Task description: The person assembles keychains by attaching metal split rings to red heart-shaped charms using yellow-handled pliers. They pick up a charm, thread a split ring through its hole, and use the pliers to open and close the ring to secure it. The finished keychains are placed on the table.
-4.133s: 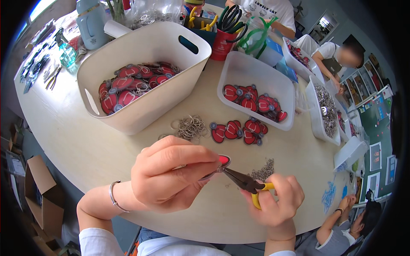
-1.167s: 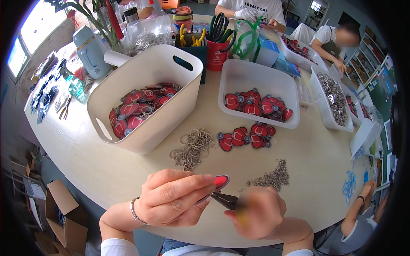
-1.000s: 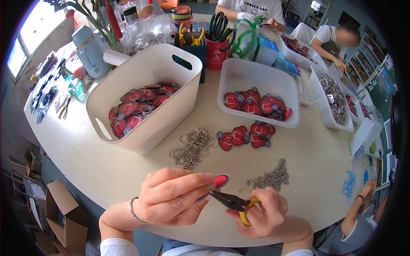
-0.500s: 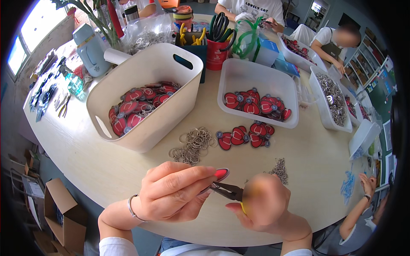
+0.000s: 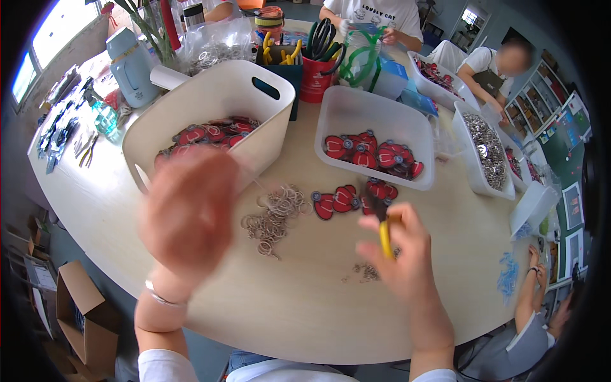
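My left hand is smeared by motion over the front of the large cream basket. Its fingers cannot be made out, nor whether anything is in them. Red flat charms with dark edges lie inside that basket. In my right hand is a pair of pliers with yellow grips, its dark jaws pointing away from me. Beyond the jaws, several red charms rest on the table. Split key rings are heaped between my hands. Small metal links lie beside my right hand, partly covered by it.
A translucent bin of red charms stands behind the loose ones. To its right is a white tray of metal parts. A red cup of tools and a blue flask stand farther back. Other people work around the table.
My left hand has swung up and left from the plier jaws to the basket; the red charm it held is no longer visible. My right hand has lifted the pliers forward, away from it.
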### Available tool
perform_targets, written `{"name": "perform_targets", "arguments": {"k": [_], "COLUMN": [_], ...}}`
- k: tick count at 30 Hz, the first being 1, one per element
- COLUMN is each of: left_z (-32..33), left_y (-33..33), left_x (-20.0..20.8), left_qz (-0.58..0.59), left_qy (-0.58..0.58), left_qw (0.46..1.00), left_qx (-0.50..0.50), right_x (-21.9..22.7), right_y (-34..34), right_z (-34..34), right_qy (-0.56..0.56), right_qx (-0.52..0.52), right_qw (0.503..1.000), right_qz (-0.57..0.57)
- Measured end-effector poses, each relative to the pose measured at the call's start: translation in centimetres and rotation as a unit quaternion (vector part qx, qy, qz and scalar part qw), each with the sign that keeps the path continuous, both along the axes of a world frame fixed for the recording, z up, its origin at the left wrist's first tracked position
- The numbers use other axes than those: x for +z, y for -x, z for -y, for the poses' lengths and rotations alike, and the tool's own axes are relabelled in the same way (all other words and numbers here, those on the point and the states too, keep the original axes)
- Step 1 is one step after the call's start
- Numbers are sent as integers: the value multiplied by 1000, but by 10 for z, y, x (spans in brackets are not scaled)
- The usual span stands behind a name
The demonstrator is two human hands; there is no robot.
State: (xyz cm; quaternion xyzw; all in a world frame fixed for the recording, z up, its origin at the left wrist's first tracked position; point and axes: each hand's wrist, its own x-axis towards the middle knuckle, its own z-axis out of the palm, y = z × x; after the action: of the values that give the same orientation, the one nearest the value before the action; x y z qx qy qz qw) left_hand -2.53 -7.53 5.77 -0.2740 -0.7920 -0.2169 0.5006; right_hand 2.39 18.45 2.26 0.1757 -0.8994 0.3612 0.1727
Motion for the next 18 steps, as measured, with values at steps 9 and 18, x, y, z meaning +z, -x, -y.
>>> {"name": "perform_targets", "arguments": {"k": [9, 18], "left_z": [67, 0], "left_y": [66, 15], "left_x": [20, 3], "left_qz": [330, 294], "left_qy": [257, 36], "left_qw": [861, 954], "left_qx": [290, -40], "right_x": [-76, -89], "right_y": [43, 55], "right_z": [-21, -16], "right_qy": [-152, -239], "right_qx": [-107, -100], "right_qw": [981, 962], "right_qz": [51, -90]}}
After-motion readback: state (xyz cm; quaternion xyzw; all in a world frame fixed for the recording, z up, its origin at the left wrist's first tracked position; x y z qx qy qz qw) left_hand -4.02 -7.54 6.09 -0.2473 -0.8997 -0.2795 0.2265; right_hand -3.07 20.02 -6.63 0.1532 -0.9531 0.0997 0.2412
